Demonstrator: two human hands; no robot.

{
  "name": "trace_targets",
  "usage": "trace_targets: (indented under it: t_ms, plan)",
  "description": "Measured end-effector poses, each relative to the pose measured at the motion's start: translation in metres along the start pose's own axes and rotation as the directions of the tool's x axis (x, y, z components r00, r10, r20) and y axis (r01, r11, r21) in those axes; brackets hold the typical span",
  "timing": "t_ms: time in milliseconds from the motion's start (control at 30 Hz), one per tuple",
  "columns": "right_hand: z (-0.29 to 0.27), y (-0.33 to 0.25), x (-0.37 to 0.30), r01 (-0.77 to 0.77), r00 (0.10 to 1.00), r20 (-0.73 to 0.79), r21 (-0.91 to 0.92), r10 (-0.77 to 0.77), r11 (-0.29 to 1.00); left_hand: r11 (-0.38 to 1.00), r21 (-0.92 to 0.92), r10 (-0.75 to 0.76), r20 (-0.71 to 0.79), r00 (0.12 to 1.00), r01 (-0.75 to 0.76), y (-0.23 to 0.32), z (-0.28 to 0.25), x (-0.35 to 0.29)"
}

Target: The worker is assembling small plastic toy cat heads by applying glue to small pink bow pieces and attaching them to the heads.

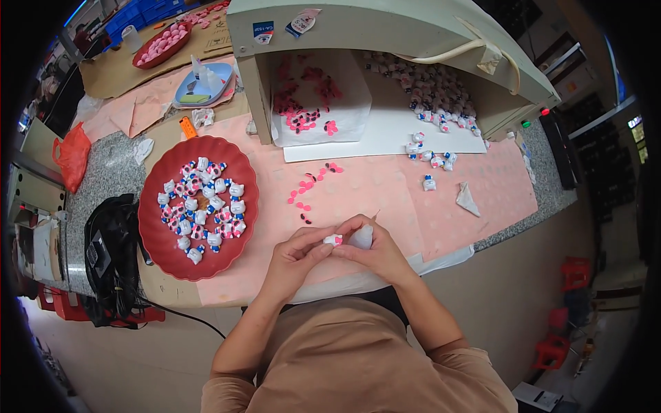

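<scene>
Clock centred on your hands, 12 away from you.

Grip: your left hand (297, 256) is pinched together, thumb and forefinger on a small white glossy figurine with a pink patch (333, 239). Your right hand (381, 253) is curled around a translucent whitish object (361, 237), probably a soft glue bottle; its thumb reaches the figurine's 3 o'clock side. Whether that thumb presses or only steadies, cannot tell.

Position: the figurine sits between your two sets of fingertips, pink side showing, clear of the table; its lower part is hidden.

Step in hand (judged): seating a pink part on the figurine. Loose flat pink oval pieces (301, 190) lie at 11 o'clock. A scalloped red plastic dish (249, 180), between 9 and 10, holds white-and-blue figurines (215, 238), several with pink on them. One lone white-and-blue figurine (429, 183) is at 2.

Next move calls for: light, even pressure until the part looks firm, the left pinch kept steady. Risk: fingertip slip skewing the pink.
</scene>
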State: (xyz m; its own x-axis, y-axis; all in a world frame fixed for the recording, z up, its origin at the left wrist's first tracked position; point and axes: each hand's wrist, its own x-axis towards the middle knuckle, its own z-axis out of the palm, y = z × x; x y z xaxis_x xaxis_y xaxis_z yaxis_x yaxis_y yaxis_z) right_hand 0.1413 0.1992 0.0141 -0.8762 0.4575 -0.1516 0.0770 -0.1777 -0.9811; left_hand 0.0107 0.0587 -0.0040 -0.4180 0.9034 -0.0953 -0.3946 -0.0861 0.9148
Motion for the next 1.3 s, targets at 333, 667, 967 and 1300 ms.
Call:
trace_targets:
  t_ms: [333,667,967,1300]
  plan:
    - [0.012,0.004,-0.006,-0.115,0.992,-0.023,0.164,0.121,0.980,0.995,-0.094,-0.037,0.067,0.997,0.043,0.002,-0.006,-0.011]
    - [-0.003,-0.014,0.009,-0.126,0.990,-0.065,-0.070,0.122,0.990,0.549,0.826,0.562,-0.249,0.789,-0.130,0.099,-0.060,-0.058]
    - [-0.006,0.009,0.017,0.073,0.973,-0.200,-0.215,-0.117,0.974,0.363,0.914,0.580,-0.068,0.812,-0.182,0.197,-0.134,0.008]
    - [-0.001,0.016,0.015,0.118,0.934,-0.308,-0.215,-0.182,0.969,0.297,0.953,0.478,-0.206,0.854,0.063,0.217,-0.219,0.145]
